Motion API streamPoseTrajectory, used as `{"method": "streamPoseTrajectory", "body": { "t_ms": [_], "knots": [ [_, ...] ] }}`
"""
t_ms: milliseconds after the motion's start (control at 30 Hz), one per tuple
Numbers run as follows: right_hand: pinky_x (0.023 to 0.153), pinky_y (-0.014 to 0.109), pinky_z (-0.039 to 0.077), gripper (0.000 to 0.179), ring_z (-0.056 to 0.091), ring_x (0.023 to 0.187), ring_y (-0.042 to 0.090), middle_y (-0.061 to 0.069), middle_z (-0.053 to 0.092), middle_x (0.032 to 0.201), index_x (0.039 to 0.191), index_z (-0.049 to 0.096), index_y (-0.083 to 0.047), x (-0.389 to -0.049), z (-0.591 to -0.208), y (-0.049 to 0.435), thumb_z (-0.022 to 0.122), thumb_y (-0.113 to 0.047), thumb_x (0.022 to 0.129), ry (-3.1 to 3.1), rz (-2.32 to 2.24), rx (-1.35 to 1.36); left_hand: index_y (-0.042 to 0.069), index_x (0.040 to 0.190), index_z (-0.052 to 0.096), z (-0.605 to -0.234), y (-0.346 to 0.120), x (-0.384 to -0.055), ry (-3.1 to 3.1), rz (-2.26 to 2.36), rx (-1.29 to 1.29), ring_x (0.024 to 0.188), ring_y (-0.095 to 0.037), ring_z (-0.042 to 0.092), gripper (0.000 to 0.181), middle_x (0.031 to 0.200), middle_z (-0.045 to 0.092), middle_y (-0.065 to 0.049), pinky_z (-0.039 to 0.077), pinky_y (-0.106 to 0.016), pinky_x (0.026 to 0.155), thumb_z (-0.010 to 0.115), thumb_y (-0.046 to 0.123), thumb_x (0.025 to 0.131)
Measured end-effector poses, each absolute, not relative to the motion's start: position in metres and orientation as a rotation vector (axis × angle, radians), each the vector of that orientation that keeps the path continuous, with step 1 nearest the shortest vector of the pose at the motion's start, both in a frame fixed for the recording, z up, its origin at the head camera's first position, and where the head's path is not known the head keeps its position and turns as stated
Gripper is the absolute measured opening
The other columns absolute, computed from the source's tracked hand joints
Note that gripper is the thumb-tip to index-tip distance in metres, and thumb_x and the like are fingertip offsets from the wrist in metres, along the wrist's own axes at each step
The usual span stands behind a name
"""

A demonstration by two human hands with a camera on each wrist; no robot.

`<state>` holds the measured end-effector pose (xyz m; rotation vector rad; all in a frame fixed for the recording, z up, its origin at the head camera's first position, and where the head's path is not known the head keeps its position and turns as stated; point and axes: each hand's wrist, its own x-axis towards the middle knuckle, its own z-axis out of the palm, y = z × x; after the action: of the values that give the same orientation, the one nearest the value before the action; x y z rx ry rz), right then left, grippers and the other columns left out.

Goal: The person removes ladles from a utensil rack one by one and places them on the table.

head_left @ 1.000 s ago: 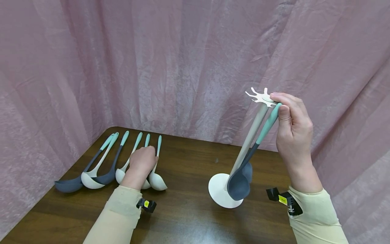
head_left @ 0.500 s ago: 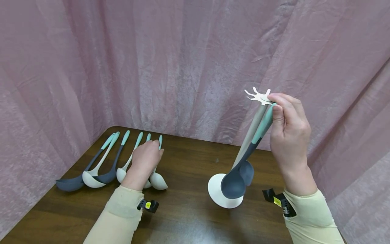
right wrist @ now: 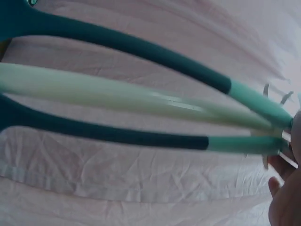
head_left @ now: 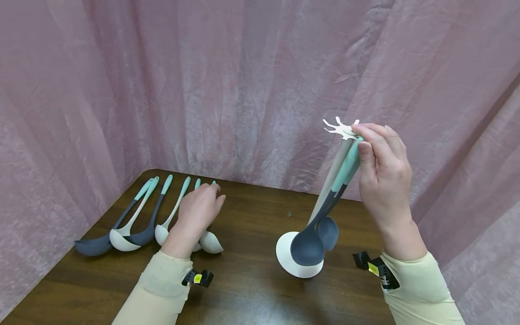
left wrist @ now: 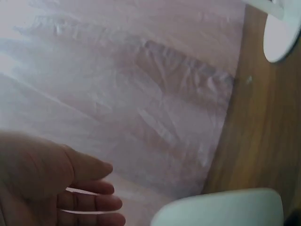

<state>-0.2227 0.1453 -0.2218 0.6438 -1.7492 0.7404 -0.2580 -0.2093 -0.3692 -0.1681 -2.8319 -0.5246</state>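
Note:
In the head view a white rack (head_left: 331,178) stands on the table, with a pronged top. Two dark grey ladles hang at it by green handles: a front ladle (head_left: 307,247) and a rear ladle (head_left: 328,232). My right hand (head_left: 386,169) pinches the front ladle's handle tip beside the prongs, the index finger reaching onto the rack's top. In the right wrist view, both handles flank the pole (right wrist: 122,99). My left hand (head_left: 197,211) hovers over ladle handles at the left, fingers loosely bent around nothing; it partly covers a white ladle (head_left: 211,243).
A row of ladles lies at the table's left: a dark grey ladle (head_left: 92,247), a white ladle (head_left: 123,241) overlapping another dark one (head_left: 143,234), and further white ones. Pink curtain (head_left: 252,90) hangs behind the brown table (head_left: 252,216).
My right hand has shifted slightly left with the front ladle's handle; its bowl swung left over the base and the prongs turned. My left hand has shifted slightly up and right, its thumb spreading.

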Motion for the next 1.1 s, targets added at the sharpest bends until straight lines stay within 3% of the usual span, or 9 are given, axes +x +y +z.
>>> {"method": "streamPoseTrajectory", "body": {
  "t_ms": [100,200,400,567,767,1100],
  "knots": [
    [0.125,0.045,0.037,0.054,0.065,0.129,0.031,0.024,0.072,0.13,0.136,0.072,0.004,-0.227,-0.22,0.151,0.058,-0.042,0.113,-1.728,0.837,0.768,0.006,0.131,0.076,-0.363,-0.203,-0.253,-2.793,-0.598,-0.217,0.085,-0.028,0.071,0.031,0.118,0.075,-0.013,0.058,-0.047,0.07,0.071,0.028,0.11],
    [0.121,0.04,0.041,0.061,0.063,0.134,0.024,0.027,0.069,0.134,0.142,0.064,0.008,-0.232,-0.22,0.157,0.056,-0.045,0.112,-1.725,0.93,0.836,0.007,0.133,0.076,-0.355,-0.194,-0.247,-2.734,-0.664,-0.282,0.09,-0.027,0.072,0.031,0.118,0.076,-0.011,0.058,-0.047,0.073,0.072,0.028,0.11],
    [0.123,0.044,0.04,0.055,0.057,0.146,0.028,0.024,0.071,0.138,0.137,0.067,0.01,-0.238,-0.218,0.164,0.054,-0.039,0.115,-1.759,0.979,0.891,0.009,0.131,0.076,-0.337,-0.167,-0.229,-2.615,-0.74,-0.419,0.088,-0.022,0.07,0.029,0.113,0.075,-0.005,0.058,-0.044,0.074,0.073,0.028,0.109],
    [0.122,0.048,0.041,0.051,0.06,0.142,0.032,0.026,0.073,0.131,0.126,0.069,0.015,-0.24,-0.215,0.161,0.054,-0.032,0.115,-1.736,1.058,0.953,0.012,0.13,0.078,-0.324,-0.142,-0.213,-2.51,-0.817,-0.538,0.089,-0.02,0.071,0.026,0.118,0.076,-0.003,0.058,-0.042,0.076,0.074,0.027,0.109],
    [0.117,0.043,0.046,0.044,0.066,0.132,0.034,0.027,0.072,0.129,0.125,0.067,0.016,-0.243,-0.218,0.159,0.053,-0.024,0.116,-1.705,1.088,0.941,0.013,0.13,0.078,-0.315,-0.113,-0.202,-2.396,-0.9,-0.688,0.098,-0.021,0.074,0.024,0.122,0.076,-0.003,0.059,-0.043,0.082,0.074,0.024,0.109],
    [0.112,0.035,0.045,0.035,0.065,0.13,0.024,0.028,0.074,0.124,0.122,0.072,0.012,-0.233,-0.215,0.152,0.055,-0.018,0.116,-1.705,0.987,0.83,0.012,0.133,0.076,-0.317,-0.083,-0.198,-2.288,-1.058,-0.815,0.1,-0.019,0.073,0.026,0.122,0.075,-0.004,0.06,-0.041,0.082,0.074,0.023,0.109]
  ]
}}
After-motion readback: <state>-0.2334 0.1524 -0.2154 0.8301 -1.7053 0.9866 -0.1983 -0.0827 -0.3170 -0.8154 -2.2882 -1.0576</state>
